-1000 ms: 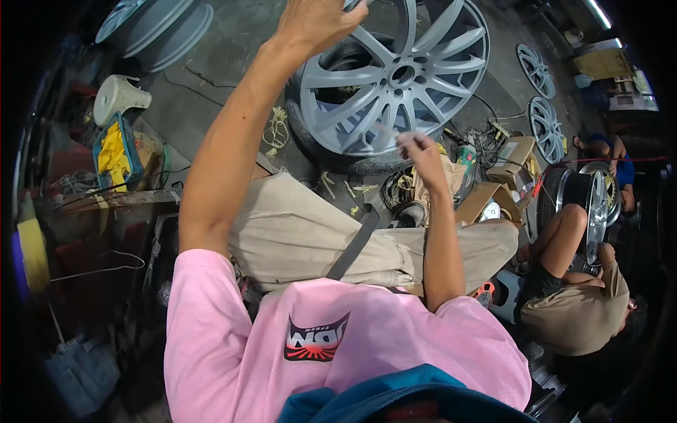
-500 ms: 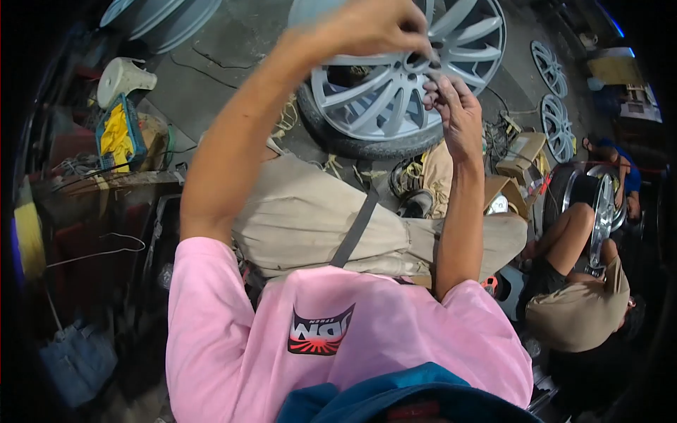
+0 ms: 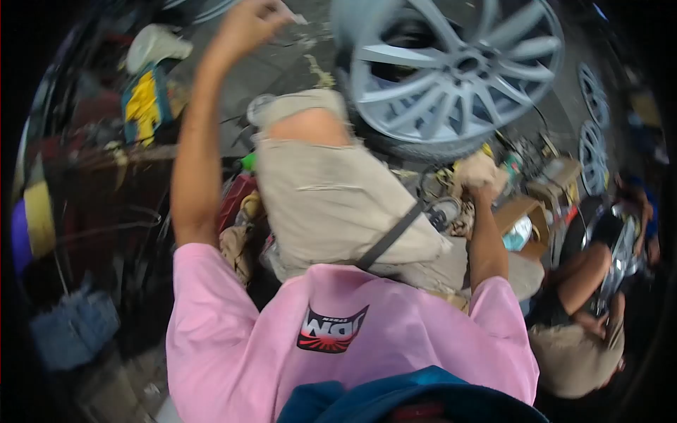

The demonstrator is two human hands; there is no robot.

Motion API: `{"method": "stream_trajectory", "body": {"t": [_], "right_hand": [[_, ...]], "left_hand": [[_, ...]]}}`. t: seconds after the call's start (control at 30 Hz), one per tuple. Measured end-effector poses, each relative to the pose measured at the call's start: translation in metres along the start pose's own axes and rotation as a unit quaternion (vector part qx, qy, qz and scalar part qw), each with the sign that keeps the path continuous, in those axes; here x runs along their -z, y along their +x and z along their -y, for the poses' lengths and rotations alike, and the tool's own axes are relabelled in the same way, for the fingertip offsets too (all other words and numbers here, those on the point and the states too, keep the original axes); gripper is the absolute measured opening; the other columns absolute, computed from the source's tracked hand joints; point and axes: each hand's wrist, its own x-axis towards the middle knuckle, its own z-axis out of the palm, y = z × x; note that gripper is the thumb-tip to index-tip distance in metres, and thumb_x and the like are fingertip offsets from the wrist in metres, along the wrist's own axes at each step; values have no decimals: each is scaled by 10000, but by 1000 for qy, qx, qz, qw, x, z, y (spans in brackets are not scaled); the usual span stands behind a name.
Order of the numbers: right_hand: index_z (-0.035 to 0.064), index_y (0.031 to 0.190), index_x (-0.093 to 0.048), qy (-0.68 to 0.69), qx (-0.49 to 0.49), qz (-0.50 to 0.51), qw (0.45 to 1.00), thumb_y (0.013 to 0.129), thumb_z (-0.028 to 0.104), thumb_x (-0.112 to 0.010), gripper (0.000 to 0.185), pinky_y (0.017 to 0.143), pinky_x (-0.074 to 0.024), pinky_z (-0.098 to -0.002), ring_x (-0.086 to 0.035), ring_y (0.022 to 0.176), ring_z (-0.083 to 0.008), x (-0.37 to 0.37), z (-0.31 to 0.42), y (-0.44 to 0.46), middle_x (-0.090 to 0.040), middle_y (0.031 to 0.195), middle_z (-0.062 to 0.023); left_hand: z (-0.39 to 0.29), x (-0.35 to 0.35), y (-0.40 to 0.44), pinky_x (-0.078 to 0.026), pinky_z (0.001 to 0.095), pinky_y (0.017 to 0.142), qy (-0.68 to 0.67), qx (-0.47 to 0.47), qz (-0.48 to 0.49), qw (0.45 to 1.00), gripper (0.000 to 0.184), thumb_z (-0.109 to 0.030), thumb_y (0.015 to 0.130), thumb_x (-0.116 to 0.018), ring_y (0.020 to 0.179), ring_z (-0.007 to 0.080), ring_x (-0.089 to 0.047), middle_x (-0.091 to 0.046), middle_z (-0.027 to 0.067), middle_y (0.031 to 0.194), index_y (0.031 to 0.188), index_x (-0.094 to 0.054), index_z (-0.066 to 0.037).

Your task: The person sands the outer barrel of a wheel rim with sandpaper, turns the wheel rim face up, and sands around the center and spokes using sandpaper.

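Observation:
At the upper left, my left hand point(image 3: 255, 22) is stretched out with thumb and fingers pinched on a small pale scrap point(image 3: 300, 19), whose kind I cannot make out. My right hand point(image 3: 483, 190) is low beside the wheel, its fingers closed on a bunched tan cloth point(image 3: 474, 171); motion smears both. Ahead of me a grey multi-spoke wheel rim point(image 3: 446, 67) lies face up on a dark tyre point(image 3: 416, 150). Neither hand touches the rim.
A cardboard box point(image 3: 530, 222) and cords lie right of my legs. Two more rims point(image 3: 593, 158) rest on the floor beyond. A seated person point(image 3: 582, 338) works at a wheel on the right. On the left are a white stool point(image 3: 156, 46) and a crate with yellow cloth point(image 3: 143, 106).
My hands were together over the rim and have separated. The left swung out to the left with the small scrap; the right dropped to the cloth. The view has shifted.

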Motion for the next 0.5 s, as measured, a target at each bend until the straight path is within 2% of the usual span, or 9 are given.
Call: {"method": "stream_trajectory", "body": {"t": [0.07, 0.13, 0.17, 0.23, 0.27, 0.37, 0.4, 0.47, 0.5], "right_hand": [[-10, 1316, -649, -65, 102, -13, 993, 838, 545, -728, 736, 1089, -480, -502, -656, 1229, -417, -120, -37, 49, -695, 1290, -249], [10, 1256, -691, 76, 47, -24, 996, 887, 443, -709, 568, 1042, -494, -524, -676, 1147, -438, -40, -18, 14, -720, 1223, -253], [24, 1219, -715, 149, -9, 0, 989, 923, 388, -686, 470, 1011, -504, -529, -683, 1097, -450, 14, 3, -12, -727, 1194, -258], [17, 1253, -709, 130, 67, -24, 989, 931, 391, -658, 496, 999, -514, -528, -665, 1117, -475, 28, -1, 2, -700, 1213, -298], [9, 1286, -704, 110, 133, -51, 984, 938, 394, -629, 524, 987, -524, -527, -646, 1137, -499, 35, -11, 5, -673, 1232, -339], [36, 1132, -745, 135, 112, -238, 955, 984, 290, -626, 317, 918, -513, -560, -656, 986, -494, 27, -26, 26, -731, 1025, -279], [28, 1103, -741, 205, 18, -258, 944, 988, 280, -627, 300, 890, -512, -562, -661, 962, -474, 36, -23, 28, -724, 978, -269], [17, 1052, -729, 330, -65, -326, 884, 1004, 277, -614, 289, 835, -512, -560, -671, 923, -432, 49, -32, 29, -715, 928, -246], [14, 1029, -723, 379, -52, -376, 844, 1016, 284, -599, 297, 808, -513, -556, -676, 909, -409, 31, -47, 37, -712, 927, -234]], "left_hand": [[40, -44, -33, -559, 332, 663, -3, 46, 38, 998, 149, -208, 936, -774, 702, 161, -719, -776, 80, 849, 1005, -766, -77], [84, -85, -64, -588, 448, 802, 3, 65, 82, 994, 193, -239, 869, -810, 863, 388, -746, -771, 182, 903, 956, -781, -69], [98, -104, -76, -581, 460, 798, 34, 97, 100, 990, 181, -227, 858, -806, 880, 424, -727, -759, 203, 917, 910, -769, -57], [136, -144, -101, -561, 495, 818, -14, 112, 111, 987, 185, -200, 842, -759, 920, 450, -711, -739, 240, 916, 889, -726, -24], [136, -155, -109, -557, 464, 780, 93, 102, 123, 983, 215, -219, 844, -751, 857, 400, -726, -750, 233, 935, 941, -749, -27], [145, -189, -133, -555, 531, 854, 57, 139, 184, 971, 303, -218, 812, -773, 987, 466, -703, -738, 254, 1021, 1024, -729, -6], [146, -199, -141, -557, 529, 852, 84, 132, 180, 971, 321, -229, 813, -770, 990, 471, -701, -734, 264, 1011, 1035, -733, 0], [290, -310, -167, -568, 493, 832, 110, 60, 181, 975, 242, -202, 903, -690, 939, 426, -729, -743, 271, 1003, 1026, -743, -1], [272, -300, -172, -567, 484, 831, 99, 86, 201, 971, 244, -205, 907, -692, 934, 410, -727, -744, 262, 996, 1028, -743, 0]]}}
